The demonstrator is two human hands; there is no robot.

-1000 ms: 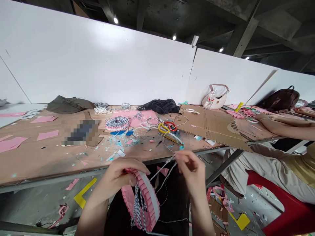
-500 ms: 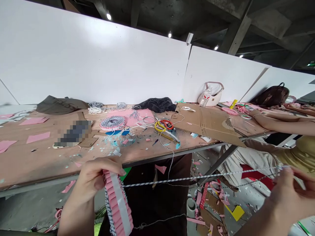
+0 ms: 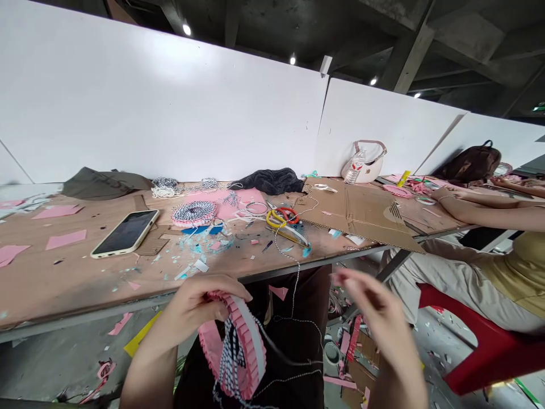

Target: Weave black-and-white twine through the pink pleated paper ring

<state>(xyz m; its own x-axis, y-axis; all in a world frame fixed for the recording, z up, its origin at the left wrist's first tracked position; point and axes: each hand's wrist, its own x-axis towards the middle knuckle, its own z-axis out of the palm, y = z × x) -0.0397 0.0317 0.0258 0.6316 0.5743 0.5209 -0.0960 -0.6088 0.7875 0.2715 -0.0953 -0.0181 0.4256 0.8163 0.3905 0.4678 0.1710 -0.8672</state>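
My left hand (image 3: 198, 304) is closed on the top edge of a pink pleated ring (image 3: 244, 341) with a white band, held below the table's front edge. Black-and-white twine (image 3: 232, 363) is wound across the ring, and a slack strand (image 3: 293, 358) trails from it towards my lap. Another strand hangs from the table edge. My right hand (image 3: 377, 315) hovers to the right of the ring, apart from it. It is smeared by motion, so I cannot see whether its fingers pinch the twine.
On the brown table (image 3: 63, 278) lie a phone (image 3: 125, 233), a finished twine-wound pink ring (image 3: 193, 213), scissors (image 3: 283, 218), paper scraps and a cardboard sheet (image 3: 361, 213). A white bag (image 3: 366, 165) stands at the back. A person (image 3: 489, 272) sits to my right on a red chair.
My right hand had drawn the twine taut far to the right; it has swung back towards the middle and the twine now hangs slack. The ring has tipped back.
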